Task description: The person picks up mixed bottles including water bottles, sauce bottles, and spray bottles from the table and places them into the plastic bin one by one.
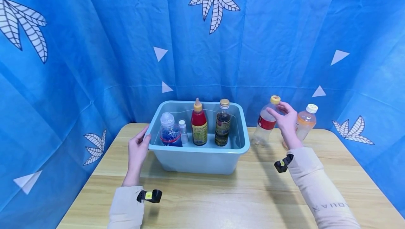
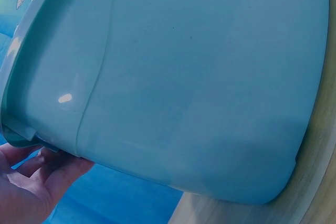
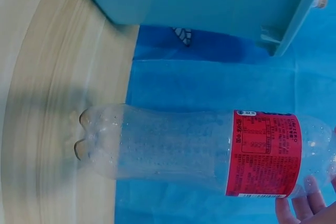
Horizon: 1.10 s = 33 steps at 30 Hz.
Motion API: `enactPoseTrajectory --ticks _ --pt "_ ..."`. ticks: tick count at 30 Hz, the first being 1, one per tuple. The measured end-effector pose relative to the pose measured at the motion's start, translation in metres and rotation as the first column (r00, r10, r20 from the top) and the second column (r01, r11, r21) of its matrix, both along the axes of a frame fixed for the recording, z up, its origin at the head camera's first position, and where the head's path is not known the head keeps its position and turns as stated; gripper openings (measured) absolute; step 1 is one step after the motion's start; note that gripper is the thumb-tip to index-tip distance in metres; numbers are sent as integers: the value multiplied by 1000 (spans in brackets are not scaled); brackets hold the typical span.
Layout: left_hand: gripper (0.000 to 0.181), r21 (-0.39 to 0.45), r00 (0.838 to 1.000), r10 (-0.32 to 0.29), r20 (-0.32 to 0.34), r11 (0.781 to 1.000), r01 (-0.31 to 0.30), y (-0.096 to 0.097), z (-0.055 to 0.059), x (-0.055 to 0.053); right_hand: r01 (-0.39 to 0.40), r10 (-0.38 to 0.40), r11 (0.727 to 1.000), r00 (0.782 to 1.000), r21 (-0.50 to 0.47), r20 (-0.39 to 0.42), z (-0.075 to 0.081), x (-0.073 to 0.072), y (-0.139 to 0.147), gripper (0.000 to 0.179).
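Step in hand: seemingly securing the red-banded plastic bottle (image 1: 268,115) from above
Bottle's place: near the far edge of the surface (image 1: 202,201), just right of the blue tub (image 1: 197,162); base contact uncertain
Right hand (image 1: 287,120): pinching the bottle near its neck
Left hand (image 1: 138,150): gripping the tub's left rim
Next move: likely needs a firm neck pinch, the tub kept steady
Red label (image 3: 264,154): "ZERO" apparently legible; brand unclear
Right sleeve (image 1: 319,183): lettering, perhaps "QUA"
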<state>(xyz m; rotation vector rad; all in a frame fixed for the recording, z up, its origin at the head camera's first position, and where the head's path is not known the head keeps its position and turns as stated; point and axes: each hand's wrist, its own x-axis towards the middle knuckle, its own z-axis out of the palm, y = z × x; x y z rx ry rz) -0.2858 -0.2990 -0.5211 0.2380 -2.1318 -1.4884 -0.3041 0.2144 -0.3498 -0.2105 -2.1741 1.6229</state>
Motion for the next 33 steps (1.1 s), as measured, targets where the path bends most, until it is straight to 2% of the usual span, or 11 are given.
enactPoseTrajectory --ticks 7,16,23,33 --pt "38 -2 1000 6 8 1000 -6 0 0 1 -15 11 998 998 -63 -64 11 8 -1 48" --pt "39 -8 1000 10 6 1000 -10 1 0 1 -62 57 997 992 -38 -112 29 22 -3 47" --pt "39 -4 1000 16 -7 1000 -16 2 3 2 -106 101 993 987 -41 -124 49 35 -8 48" --pt "38 -13 1000 18 9 1000 -18 2 3 3 -170 150 984 958 -60 -243 78 51 -18 37"
